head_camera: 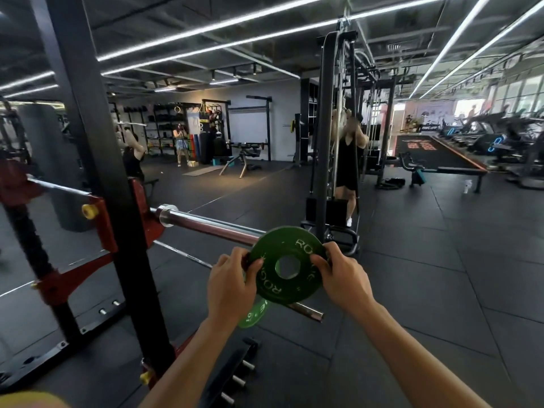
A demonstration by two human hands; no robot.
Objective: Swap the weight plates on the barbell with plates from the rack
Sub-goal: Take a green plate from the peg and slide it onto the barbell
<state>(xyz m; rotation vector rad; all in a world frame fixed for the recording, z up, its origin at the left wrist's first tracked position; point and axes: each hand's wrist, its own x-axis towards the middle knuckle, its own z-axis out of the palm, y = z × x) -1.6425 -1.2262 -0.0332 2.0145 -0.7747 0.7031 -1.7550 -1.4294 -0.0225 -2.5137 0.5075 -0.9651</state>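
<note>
Overhead-facing green plate [287, 264], two-handed grip

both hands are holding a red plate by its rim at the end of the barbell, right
Not quite: the plate is green, not red. The head view shows the left hand and right hand gripping its rim on opposite sides, at the end of the barbell. The red parts nearby belong to the rack.

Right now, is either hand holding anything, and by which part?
Both hands hold the green weight plate by its rim: left hand on the left edge, right hand on the right edge, in front of the barbell sleeve.
</note>
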